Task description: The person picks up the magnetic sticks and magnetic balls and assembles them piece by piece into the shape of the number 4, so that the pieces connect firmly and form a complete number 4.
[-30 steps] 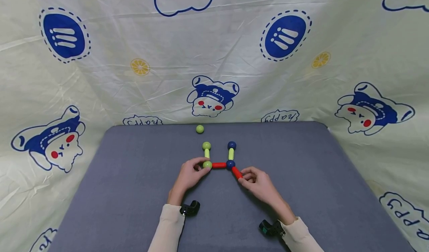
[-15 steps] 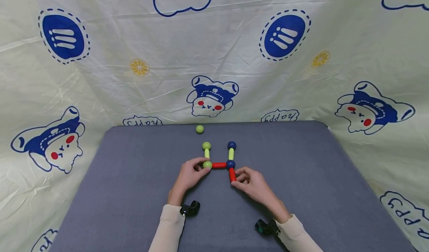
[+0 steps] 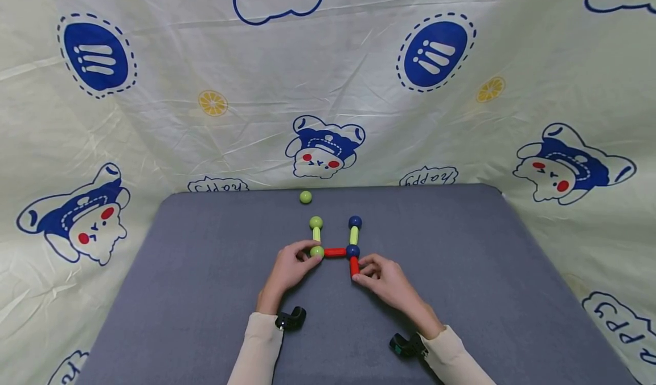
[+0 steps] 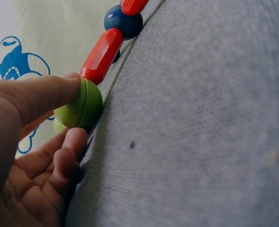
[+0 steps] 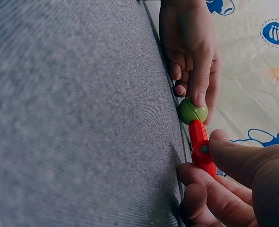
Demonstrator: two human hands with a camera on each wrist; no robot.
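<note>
On the table, magnetic-type rods and balls form an H-like shape. My left hand (image 3: 290, 267) pinches its near-left green ball (image 4: 85, 106) between thumb and fingers. A red rod (image 3: 335, 253) joins that ball to a dark blue ball (image 3: 352, 251). From the blue ball a second red rod (image 3: 354, 266) points toward me, and my right hand (image 3: 386, 282) pinches its free end. Two yellow-green rods, the left one (image 3: 316, 234) and the right one (image 3: 354, 236), run away from me to a far green ball (image 3: 316, 222) and a far blue ball (image 3: 355, 222).
A loose green ball (image 3: 306, 197) lies near the far edge of the grey table (image 3: 215, 294). Behind and beside the table hangs a pale printed sheet (image 3: 256, 72). Each wrist wears a black camera band, the left one (image 3: 291, 319) and the right one (image 3: 408, 346).
My right hand has moved left, swinging the red rod's free end from a slant to the right until it points nearly straight toward me. The left hand stays on the green ball.
</note>
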